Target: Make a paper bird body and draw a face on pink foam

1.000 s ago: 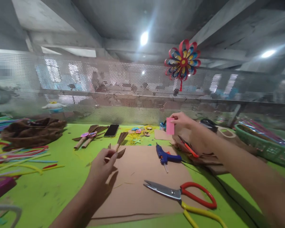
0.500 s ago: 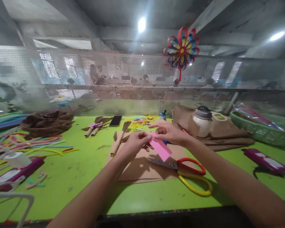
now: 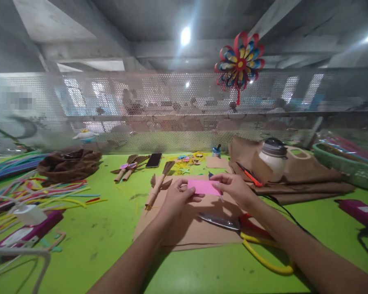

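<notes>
A small pink paper strip [image 3: 204, 187] is stretched level between my hands, above brown paper sheets [image 3: 184, 228]. My left hand [image 3: 180, 194] pinches its left end, thumb in front. At the other end my right hand [image 3: 234, 189] has its thumb and fingers closed on the strip. Below them lie scissors [image 3: 222, 221] with one red and one yellow handle, partly behind my right forearm. A rolled brown paper piece with a fanned top [image 3: 159, 185] rests by the left edge of the sheets.
At left are colourful pipe cleaners [image 3: 64, 190], a brown cloth bundle [image 3: 70, 165] and a purple power strip [image 3: 33, 230]. A phone [image 3: 153, 160] lies further back. Rightward stand a white jar [image 3: 272, 161], an orange cutter [image 3: 253, 177] and a green basket [image 3: 334, 163]. A perforated screen [image 3: 171, 141] borders the back.
The pink strip has turned from slanting downward to lying level. My right hand has moved from its upper end to its right end. The view has shifted slightly left.
</notes>
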### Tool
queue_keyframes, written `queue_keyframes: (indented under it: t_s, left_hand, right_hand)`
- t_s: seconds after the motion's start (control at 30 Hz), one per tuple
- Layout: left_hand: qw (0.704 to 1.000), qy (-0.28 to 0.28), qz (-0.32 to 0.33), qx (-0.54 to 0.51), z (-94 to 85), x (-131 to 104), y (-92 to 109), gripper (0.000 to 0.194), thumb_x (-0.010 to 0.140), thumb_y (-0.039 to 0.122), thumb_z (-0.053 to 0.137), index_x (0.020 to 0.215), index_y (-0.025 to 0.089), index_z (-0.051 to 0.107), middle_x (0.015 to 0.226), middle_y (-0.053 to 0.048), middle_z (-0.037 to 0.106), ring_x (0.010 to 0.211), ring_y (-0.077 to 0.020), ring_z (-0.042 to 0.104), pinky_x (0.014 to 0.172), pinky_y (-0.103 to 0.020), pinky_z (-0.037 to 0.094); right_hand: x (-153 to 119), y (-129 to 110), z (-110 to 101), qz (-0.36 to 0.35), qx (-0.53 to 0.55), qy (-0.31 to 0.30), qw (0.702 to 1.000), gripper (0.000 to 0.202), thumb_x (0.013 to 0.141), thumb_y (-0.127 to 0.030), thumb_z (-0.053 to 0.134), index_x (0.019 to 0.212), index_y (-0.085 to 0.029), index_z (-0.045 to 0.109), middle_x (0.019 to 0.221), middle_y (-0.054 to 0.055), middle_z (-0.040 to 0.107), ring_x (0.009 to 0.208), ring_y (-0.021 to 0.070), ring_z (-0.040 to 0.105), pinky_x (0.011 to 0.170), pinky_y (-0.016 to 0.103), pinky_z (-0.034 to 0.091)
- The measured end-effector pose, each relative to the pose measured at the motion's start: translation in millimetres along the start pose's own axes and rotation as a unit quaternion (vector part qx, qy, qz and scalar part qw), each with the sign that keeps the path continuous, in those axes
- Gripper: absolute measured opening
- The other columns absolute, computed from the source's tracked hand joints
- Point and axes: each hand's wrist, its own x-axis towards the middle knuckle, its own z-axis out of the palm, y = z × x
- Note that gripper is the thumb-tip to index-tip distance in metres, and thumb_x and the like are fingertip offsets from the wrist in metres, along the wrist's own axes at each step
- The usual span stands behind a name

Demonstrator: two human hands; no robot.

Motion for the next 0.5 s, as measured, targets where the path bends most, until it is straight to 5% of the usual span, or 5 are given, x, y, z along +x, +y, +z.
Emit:
queue_keyframes:
  t_s: [0.23, 0.37, 0.5]
  left_hand:
    - [0.999, -0.012, -0.028, 0.008, 3.7, -5.9, -3.1, 0.022, 0.075, 0.009, 0.073, 0.094, 0.011, 0.061, 0.084, -0.01, 0.073, 0.063, -0.0159, 0.071, 0.062, -0.021, 0.058]
    - [1.0, 0.0, -0.03, 0.008, 2.7, -3.8, -5.2, 0.016, 0.078, 0.007, 0.07, 0.088, 0.012, 0.059, 0.08, -0.008, 0.072, 0.059, -0.0143, 0.07, 0.058, -0.019, 0.057]
    - [0.999, 0.02, -0.031, 0.004, 2.0, 0.3, -6.5, 0.013, 0.081, 0.001, 0.062, 0.088, 0.011, 0.058, 0.083, -0.009, 0.071, 0.065, -0.015, 0.072, 0.061, -0.02, 0.059]
  right_hand:
    - [-10.4, 2.7, 3.6, -0.01, -0.003, 0.051, 0.999, 0.041, 0.063, -0.039, 0.078, 0.091, -0.011, 0.068, 0.059, -0.003, 0.058, 0.055, 0.0108, 0.05, 0.056, 0.026, 0.04]
    - [-11.4, 5.0, 8.5, -0.023, 0.006, 0.072, 0.997, 0.043, 0.074, -0.05, 0.066, 0.096, -0.013, 0.065, 0.063, -0.001, 0.057, 0.058, 0.012, 0.051, 0.059, 0.027, 0.044]
    - [-8.5, 7.2, 2.8, -0.033, -0.026, 0.085, 0.996, 0.044, 0.081, -0.057, 0.055, 0.074, -0.014, 0.064, 0.067, 0.003, 0.06, 0.062, 0.0145, 0.054, 0.064, 0.03, 0.046]
